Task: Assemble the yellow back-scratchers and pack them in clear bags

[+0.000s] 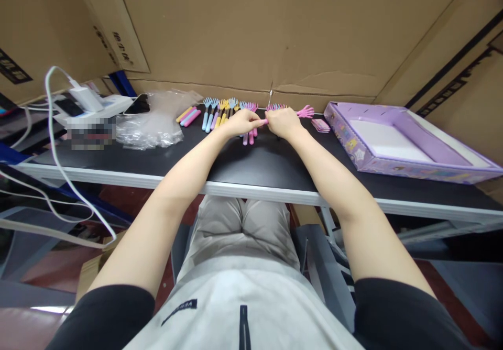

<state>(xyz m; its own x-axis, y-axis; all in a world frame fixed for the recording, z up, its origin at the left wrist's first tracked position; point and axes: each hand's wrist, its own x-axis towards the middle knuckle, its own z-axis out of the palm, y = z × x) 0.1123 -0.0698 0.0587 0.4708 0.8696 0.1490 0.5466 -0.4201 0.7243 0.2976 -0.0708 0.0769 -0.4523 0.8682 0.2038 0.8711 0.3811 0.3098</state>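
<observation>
A seated person's left hand (240, 122) and right hand (283, 122) met at the far side of a black table (255, 164), toward 12 o'clock from the body. Each grip was pinched together on one end of a small pink piece (264, 122). The piece lay crosswise between the fingertips, its long axis running from 9 o'clock to 3 o'clock. The left hand had its 9 o'clock end and the right hand its 3 o'clock end, neither plainly the nearer.

Just beyond the knuckles, at 12 o'clock, stood a row of pastel hand-shaped toys (220, 110) in blue, yellow, purple and pink. Their heads pointed to 12 o'clock and their handles to 6 o'clock. A single pink hand toy (305, 111) lay at 2 o'clock from the right hand, with flat pink slips (321, 125) just beside it. Loose coloured sticks (188, 116) lay at 10 o'clock from the left hand, next to a heap of clear plastic bags (153, 124).

An open purple box (393, 167) with cartoon printing on its wall sat well apart at 3 o'clock; its lettering was too small to read. At 9 o'clock a white charger (84, 97) trailed a white cable (55, 145) over the table's edge.

Cardboard sheets (275, 25) walled the back. The dark characters printed on them at 10 o'clock could not be made out. A small dark tag on the person's pale garment showed upside down and was also unreadable.
</observation>
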